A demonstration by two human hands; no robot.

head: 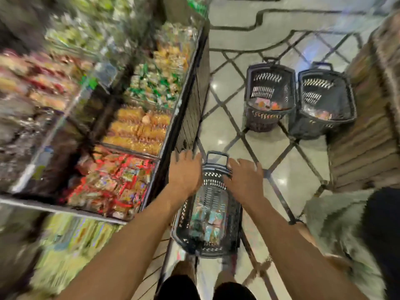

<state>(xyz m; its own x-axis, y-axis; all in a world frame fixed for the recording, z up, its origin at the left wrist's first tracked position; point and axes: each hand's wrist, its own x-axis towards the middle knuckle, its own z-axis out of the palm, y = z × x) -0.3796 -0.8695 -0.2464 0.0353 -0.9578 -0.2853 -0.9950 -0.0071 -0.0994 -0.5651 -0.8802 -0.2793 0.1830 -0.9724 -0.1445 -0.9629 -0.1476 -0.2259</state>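
Observation:
A dark plastic shopping basket [234, 215] stands on the floor in front of my feet, with several small packets in its bottom. Both my arms reach down over it. My left hand [186, 172] hovers above the basket's left rim with fingers spread and holds nothing. My right hand [244, 176] lies over the basket's far rim near its handle [217, 155], fingers straight; whether it touches the rim is blurred.
A shelf rack [173, 118] with bins of packaged snacks runs along the left. Two more dark baskets [270, 94] [324, 100] with packets stand on the tiled floor [227, 118] ahead. A wooden crate [357, 137] and another person [378, 224] are at the right.

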